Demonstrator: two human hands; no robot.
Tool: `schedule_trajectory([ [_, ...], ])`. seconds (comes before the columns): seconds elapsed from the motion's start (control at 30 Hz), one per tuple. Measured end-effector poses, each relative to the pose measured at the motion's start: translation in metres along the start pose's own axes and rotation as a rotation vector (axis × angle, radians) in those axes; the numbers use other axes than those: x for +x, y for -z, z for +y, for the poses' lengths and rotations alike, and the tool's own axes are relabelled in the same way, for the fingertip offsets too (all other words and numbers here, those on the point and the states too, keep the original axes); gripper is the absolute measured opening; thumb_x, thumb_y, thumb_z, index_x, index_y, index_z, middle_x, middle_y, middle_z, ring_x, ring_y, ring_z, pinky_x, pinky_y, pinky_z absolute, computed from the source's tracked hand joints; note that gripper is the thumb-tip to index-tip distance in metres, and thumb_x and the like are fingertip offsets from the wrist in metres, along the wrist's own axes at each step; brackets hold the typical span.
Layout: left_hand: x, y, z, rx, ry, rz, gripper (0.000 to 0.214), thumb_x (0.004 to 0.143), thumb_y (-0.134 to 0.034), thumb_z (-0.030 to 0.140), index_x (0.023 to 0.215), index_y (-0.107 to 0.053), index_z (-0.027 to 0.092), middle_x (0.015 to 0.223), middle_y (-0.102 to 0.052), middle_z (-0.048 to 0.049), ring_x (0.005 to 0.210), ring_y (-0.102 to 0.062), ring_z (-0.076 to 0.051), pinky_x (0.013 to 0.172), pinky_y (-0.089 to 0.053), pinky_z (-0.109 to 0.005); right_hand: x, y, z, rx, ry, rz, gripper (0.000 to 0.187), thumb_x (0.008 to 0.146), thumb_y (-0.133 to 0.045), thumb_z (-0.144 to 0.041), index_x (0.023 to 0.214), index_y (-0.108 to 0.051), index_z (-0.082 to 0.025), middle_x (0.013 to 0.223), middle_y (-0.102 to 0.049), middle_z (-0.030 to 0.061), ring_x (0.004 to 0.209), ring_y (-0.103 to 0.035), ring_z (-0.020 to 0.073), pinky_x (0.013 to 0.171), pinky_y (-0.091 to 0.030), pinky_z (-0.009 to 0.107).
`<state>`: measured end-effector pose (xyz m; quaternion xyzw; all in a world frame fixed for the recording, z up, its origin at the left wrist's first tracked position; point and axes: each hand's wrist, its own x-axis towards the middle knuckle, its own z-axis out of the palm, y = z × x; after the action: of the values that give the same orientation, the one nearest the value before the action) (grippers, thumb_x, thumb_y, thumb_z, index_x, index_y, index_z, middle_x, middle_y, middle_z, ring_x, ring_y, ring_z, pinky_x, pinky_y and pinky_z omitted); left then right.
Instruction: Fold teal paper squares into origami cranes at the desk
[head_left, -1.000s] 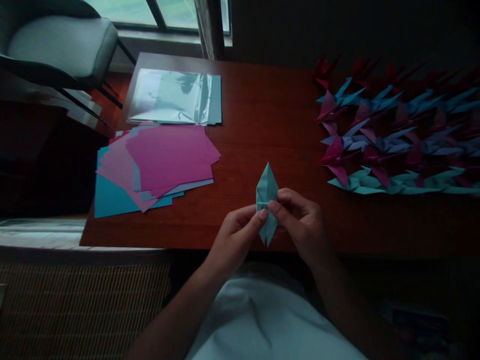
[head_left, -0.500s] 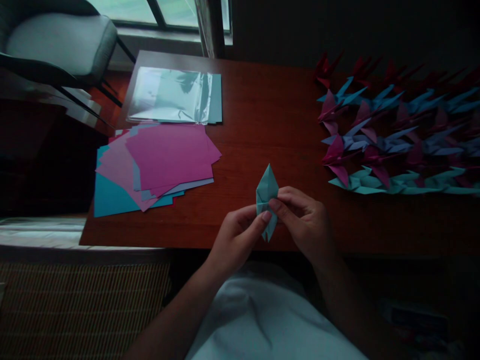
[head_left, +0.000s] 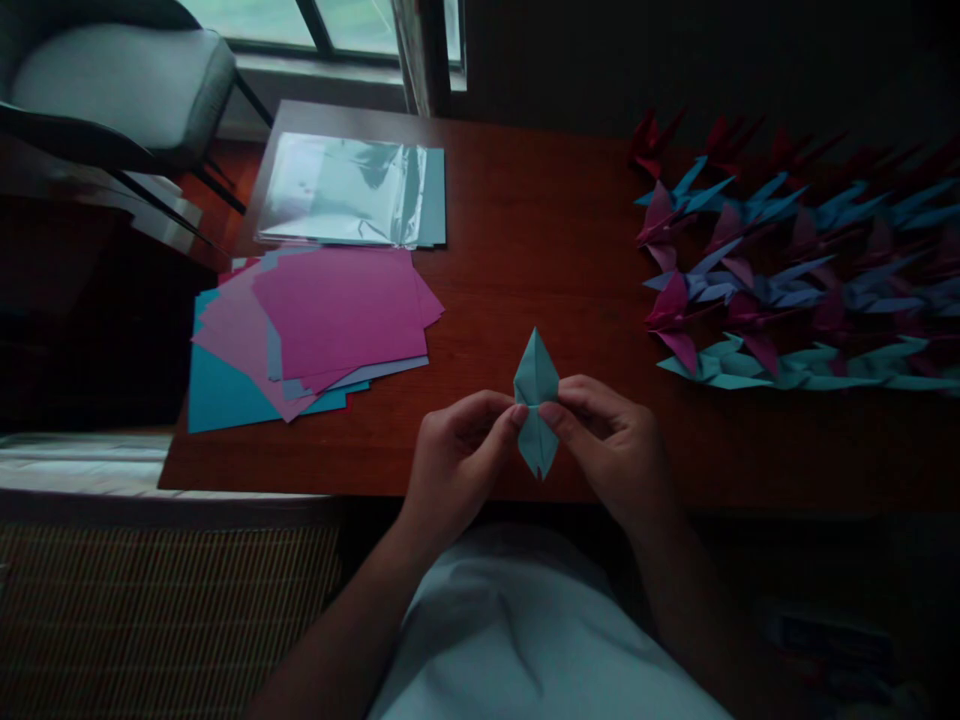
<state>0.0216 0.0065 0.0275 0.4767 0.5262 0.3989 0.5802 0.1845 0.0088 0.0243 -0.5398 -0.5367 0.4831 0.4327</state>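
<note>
A pale mint-green sheet folded into a narrow diamond, folded origami paper [head_left: 538, 375], is held near the table's front edge. Its single point aims away from me, and the end toward me is split into two tips. My left hand [head_left: 469, 440] pinches its left edge at the middle between thumb and fingers. On the opposite edge my right hand [head_left: 607, 435] grips it the same way, thumb on top. The fingertips beneath the paper are hidden.
Rows of folded paper cranes [head_left: 750, 362] in several colours stand on the right of the wooden table [head_left: 517, 220]. Fanned coloured paper sheets [head_left: 345, 315] lie at left, with a clear plastic packet [head_left: 337, 190] behind them. A grey chair [head_left: 124, 85] stands beyond the left corner.
My left thumb has moved up from the paper's lower part to its middle left edge. The lower half now lies spread wider. My right hand has barely moved.
</note>
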Motion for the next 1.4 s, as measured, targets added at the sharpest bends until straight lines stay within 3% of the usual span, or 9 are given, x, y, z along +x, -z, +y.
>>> schedule_trajectory([
  [0.5,0.000,0.000,-0.002,-0.092,0.028,-0.030,0.021,0.090,-0.070,0.035,0.085,-0.071,0.015,0.077,-0.070,-0.0026,0.068,-0.062,-0.012,0.062,-0.049,-0.020,0.001,-0.001,-0.001,0.053,0.006,-0.026,0.011,0.090,-0.070,-0.022,0.092,-0.079,-0.027,0.091,-0.070,0.0008,0.088,-0.065,0.0156,0.077,-0.052,0.028],
  [0.7,0.001,-0.002,-0.005,-0.038,-0.021,0.023,0.018,0.088,-0.071,0.032,0.083,-0.073,0.015,0.073,-0.070,-0.0022,0.064,-0.061,-0.012,0.058,-0.047,-0.019,0.000,-0.001,0.000,0.047,0.008,-0.025,0.009,0.090,-0.070,-0.024,0.091,-0.078,-0.026,0.091,-0.070,0.0011,0.087,-0.065,0.0159,0.077,-0.053,0.028],
  [0.93,-0.001,-0.005,-0.007,0.016,-0.079,0.078,0.011,0.086,-0.072,0.025,0.083,-0.075,0.015,0.072,-0.072,-0.0025,0.060,-0.063,-0.012,0.055,-0.048,-0.020,0.002,0.000,0.004,0.133,-0.101,-0.081,0.006,0.089,-0.071,-0.029,0.087,-0.074,-0.024,0.089,-0.068,0.0012,0.083,-0.066,0.0161,0.072,-0.053,0.027],
  [1.2,0.001,-0.008,-0.014,0.065,-0.144,0.150,0.012,0.083,-0.074,0.026,0.077,-0.073,0.015,0.064,-0.068,-0.0007,0.053,-0.058,-0.011,0.051,-0.045,-0.020,0.004,-0.004,0.004,0.013,0.045,0.010,0.010,0.088,-0.070,-0.022,0.079,-0.073,-0.022,0.084,-0.068,0.0018,0.080,-0.064,0.0161,0.071,-0.050,0.029],
  [1.4,0.003,-0.009,-0.008,-0.086,-0.021,0.156,0.017,0.087,-0.073,0.033,0.082,-0.072,0.017,0.073,-0.069,-0.0007,0.064,-0.060,-0.012,0.059,-0.048,-0.020,0.005,-0.002,0.005,0.113,-0.022,0.005,0.015,0.091,-0.069,-0.034,0.080,-0.071,-0.024,0.084,-0.066,0.0008,0.081,-0.062,0.0162,0.074,-0.050,0.028],
])
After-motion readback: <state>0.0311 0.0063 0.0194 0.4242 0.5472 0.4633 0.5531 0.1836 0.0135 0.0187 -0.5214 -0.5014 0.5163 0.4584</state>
